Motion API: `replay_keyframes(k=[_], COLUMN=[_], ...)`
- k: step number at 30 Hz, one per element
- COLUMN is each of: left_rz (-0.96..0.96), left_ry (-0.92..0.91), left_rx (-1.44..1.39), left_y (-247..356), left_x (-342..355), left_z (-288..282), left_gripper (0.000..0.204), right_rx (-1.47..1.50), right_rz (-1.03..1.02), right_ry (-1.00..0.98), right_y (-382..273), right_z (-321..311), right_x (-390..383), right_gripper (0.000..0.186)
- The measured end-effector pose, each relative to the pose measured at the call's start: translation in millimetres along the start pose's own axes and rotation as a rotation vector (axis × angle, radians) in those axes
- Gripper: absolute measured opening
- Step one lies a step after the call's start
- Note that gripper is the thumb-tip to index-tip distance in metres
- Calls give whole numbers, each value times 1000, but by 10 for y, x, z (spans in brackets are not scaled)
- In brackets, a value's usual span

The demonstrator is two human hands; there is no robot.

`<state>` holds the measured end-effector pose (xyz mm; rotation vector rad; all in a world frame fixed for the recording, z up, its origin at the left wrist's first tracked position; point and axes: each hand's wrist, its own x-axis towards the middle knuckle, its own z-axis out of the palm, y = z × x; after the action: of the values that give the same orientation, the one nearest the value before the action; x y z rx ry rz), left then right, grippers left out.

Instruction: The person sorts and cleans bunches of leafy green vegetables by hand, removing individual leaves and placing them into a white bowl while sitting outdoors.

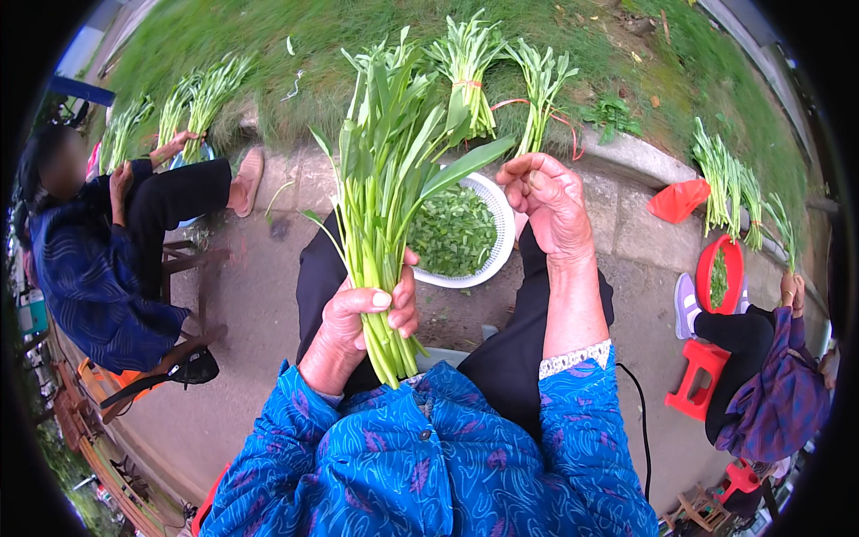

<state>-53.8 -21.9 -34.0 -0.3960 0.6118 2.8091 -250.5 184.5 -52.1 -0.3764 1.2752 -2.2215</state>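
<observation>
colander (497, 208) holds chopped greens (452, 234); left hand (362, 322) grips stalk bunch (385, 197); right hand (548, 201) loosely curled, empty.

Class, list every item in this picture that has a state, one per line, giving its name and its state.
left hand: closed around the vegetable bunch's stems
right hand: raised, fingers curled, holding nothing visible
vegetable bunch: upright, untied
white basket: partly filled with green leaves
tied bundles: lying on the grass, bound
red basket: holding some greens
</observation>
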Motion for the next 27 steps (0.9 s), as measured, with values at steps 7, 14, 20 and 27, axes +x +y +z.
replay_keyframes(k=[7, 14, 20, 27], left_rz=[-36, -52, -56, -54], left_ry=[84, 131, 142, 157], left_rx=[67, 182, 184, 164], left_y=[-11, -30, -35, -28], left_x=[-14, -32, -40, -105], left_z=[-10, -12, -8, -16], left_gripper=[62, 63, 63, 63], right_rx=[91, -89, -243, -478], right_rz=[-67, 34, 82, 60], right_ry=[-74, -96, -74, -103], right_y=[-94, -246, -262, -100], right_z=[-40, -141, -100, -25], right_x=[30, -6, -15, 84], right_gripper=[56, 33, 15, 19])
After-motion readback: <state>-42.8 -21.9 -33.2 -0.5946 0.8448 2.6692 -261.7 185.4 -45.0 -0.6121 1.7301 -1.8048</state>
